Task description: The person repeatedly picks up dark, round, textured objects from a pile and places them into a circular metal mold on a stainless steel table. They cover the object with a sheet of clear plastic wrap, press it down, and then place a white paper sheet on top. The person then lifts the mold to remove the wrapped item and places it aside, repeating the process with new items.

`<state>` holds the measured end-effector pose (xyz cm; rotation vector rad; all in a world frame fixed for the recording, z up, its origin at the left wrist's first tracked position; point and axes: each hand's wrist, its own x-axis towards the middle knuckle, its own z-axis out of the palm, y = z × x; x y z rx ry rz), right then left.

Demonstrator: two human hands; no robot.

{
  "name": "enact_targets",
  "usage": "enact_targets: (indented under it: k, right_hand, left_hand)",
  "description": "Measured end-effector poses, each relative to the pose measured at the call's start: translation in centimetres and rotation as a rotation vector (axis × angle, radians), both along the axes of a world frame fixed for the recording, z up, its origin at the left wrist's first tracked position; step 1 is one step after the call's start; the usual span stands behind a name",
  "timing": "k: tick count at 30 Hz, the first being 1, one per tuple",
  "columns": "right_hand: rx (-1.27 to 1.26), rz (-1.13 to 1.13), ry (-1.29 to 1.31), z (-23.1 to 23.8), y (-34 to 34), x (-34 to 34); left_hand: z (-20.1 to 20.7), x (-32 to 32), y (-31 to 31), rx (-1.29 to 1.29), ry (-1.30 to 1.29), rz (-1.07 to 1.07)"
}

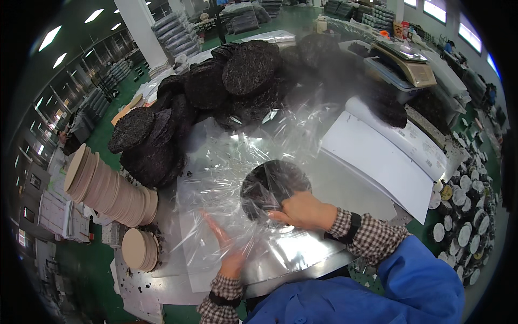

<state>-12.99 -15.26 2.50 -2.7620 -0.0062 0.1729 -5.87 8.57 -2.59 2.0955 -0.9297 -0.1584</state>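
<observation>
Green workshop floor, metal worktable — right hand curls fingers at a dark disc, grip unclear; left hand extends fingers under clear film.

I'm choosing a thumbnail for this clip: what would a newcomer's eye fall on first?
Probably the big pile of dark discs at the top of the picture. Next comes the shiny clear film in the middle, with a lone disc showing through it and the right hand at that disc's near edge. At the left, a tall, leaning stack of pale discs stands out too.
</observation>
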Motion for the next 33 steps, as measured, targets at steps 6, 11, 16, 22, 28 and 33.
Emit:
enact_targets:
  k: [6,11,16,22,28,33]
  right_hand:
    - [0.303,0.223,-0.570,-1.8,-3.8,-3.2]
    - [0.026,-0.431,-0.373,1.4,-7.6,-3.9]
    - [0.214,0.084,-0.420,0.1,-1.1,-0.9]
    - [0.167,0.049,-0.208,-3.5,-1.7,-0.3]
    - [1.213,-0.478,-0.372,-2.1,-4.0,-1.5]
    - [0.913,0.123,-0.447,-2.0,-4.9,-1.8]
  left_hand:
    - [2.7,0.7,-10.9,-0.304,-0.318,-0.132]
    - [1.5,1.0,-12.3,0.392,-0.472,-0.281]
    - [3.4,4.8,-10.9,0.357,-0.012,-0.745]
    - [8.3,14.1,-6.3,0.204,0.950,-0.212]
    - [5.0,5.1,-10.2,0.091,0.053,-0.623]
    - [1.8,4.8,-10.5,0.136,-0.067,-0.382]
